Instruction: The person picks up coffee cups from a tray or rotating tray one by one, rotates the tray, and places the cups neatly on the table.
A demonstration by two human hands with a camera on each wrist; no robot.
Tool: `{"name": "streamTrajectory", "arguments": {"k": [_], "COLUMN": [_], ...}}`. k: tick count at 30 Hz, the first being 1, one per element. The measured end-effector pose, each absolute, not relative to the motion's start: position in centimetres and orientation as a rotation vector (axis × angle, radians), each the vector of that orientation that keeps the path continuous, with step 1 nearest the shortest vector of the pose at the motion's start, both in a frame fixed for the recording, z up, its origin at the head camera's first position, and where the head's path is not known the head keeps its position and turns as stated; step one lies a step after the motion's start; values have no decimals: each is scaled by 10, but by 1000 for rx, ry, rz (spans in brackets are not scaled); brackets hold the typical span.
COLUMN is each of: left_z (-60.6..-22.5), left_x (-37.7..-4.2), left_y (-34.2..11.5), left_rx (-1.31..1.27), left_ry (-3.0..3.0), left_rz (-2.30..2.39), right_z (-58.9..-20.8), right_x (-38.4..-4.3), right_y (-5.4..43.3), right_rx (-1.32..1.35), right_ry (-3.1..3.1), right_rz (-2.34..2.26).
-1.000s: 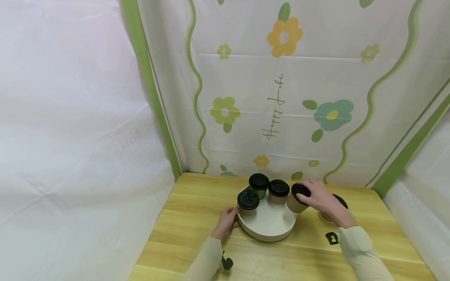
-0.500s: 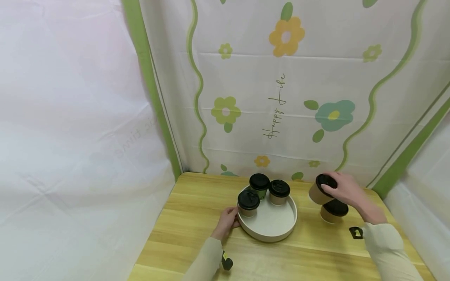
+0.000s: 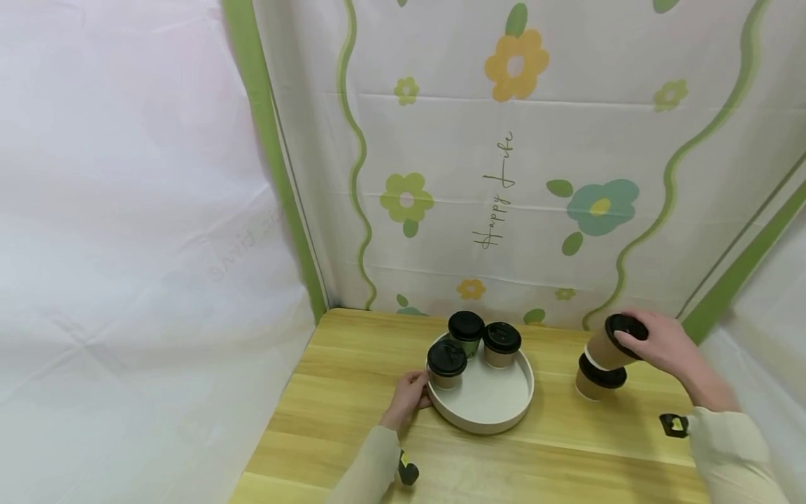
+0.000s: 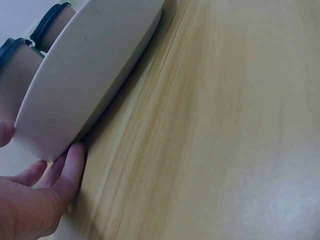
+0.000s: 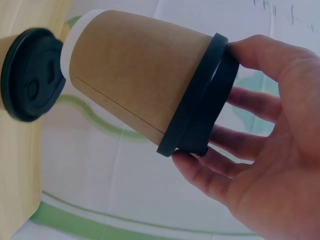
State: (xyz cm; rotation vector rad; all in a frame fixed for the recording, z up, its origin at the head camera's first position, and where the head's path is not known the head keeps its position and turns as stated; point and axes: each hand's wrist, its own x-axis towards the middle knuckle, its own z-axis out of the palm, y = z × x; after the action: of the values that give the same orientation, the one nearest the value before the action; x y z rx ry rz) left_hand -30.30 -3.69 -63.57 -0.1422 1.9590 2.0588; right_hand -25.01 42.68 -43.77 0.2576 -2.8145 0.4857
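With fingers and thumb spread round its black lid, my right hand (image 3: 661, 346) holds a brown paper coffee cup (image 5: 140, 75), tilted. This cup's white base overlaps the lid of a second coffee cup (image 3: 595, 381) standing on the table at the right. My left hand (image 3: 406, 399) grips the left side of a round white tray (image 3: 485, 420); in the left wrist view its fingertips (image 4: 75, 152) are at the tray's lower edge and the thumb is by the rim. On the tray stand a green-sided cup (image 3: 466, 334) and two brown cups, one at front left (image 3: 446, 364), one at back right (image 3: 500, 344), all black-lidded.
The wooden table (image 3: 352, 350) runs back to a white curtain (image 3: 441, 140) printed with flowers. More white cloth hangs at the left and right sides. Black wrist straps (image 3: 675, 425) show by both sleeves.
My right hand has lifted the brown coffee cup off the tray's right side and carried it right, over the cup on the table. The left hand and the tray have stayed in place.
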Motion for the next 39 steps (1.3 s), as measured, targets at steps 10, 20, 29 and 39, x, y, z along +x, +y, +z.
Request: {"name": "streamTrajectory", "arguments": {"k": [10,20,29,39], "left_z": [-639,-640,-642,-641], "left_x": [-306,-306,-307,-308], "left_y": [-37,-35,-34,-36], "left_rx": [-142,-151,-146,-162], "left_ry": [1926,1940,1983,1967], "left_rz": [2075,2068,2041,2052], "right_z": [-442,-453,-473,-508], "right_x": [-232,-223,-223,-233], "right_y": [461,494,513,510], "right_rx": [119,48,-55,-76], "right_ry": [-2857,-2893,-2906,-2930], "right_rz": [556,501,416,440]}}
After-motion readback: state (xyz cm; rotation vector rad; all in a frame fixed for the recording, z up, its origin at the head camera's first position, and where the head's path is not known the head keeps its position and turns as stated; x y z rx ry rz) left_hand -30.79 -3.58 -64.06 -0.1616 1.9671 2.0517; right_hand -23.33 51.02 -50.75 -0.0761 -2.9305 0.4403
